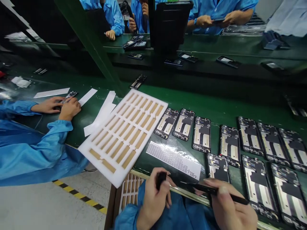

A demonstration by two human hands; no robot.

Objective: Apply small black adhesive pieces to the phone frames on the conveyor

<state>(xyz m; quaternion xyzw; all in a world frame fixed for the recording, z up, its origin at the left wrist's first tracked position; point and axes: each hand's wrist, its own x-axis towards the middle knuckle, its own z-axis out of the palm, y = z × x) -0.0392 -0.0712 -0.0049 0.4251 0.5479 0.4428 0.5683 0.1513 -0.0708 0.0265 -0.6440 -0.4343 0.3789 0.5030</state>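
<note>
Black tweezers [205, 187], gripped in the fingers of my right hand [230, 206], run lengthwise leftward at the near edge of the bench [223, 111], tips pointing toward a small black piece [161, 179] pinched in my left hand [153, 199], near but apart. Just beyond, a dotted white sheet [174, 159] lies between the foam tray [115, 179] and opened phones [202, 134].

A hand could pass low over the flat white, dark-dotted sheet [174, 159] and along the far strip of green tabletop [203, 108]. Left, a thick white foam tray with tan slots [115, 180] juts past the near edge; right, opened black rectangular phones [201, 134] leave narrow gaps.
</note>
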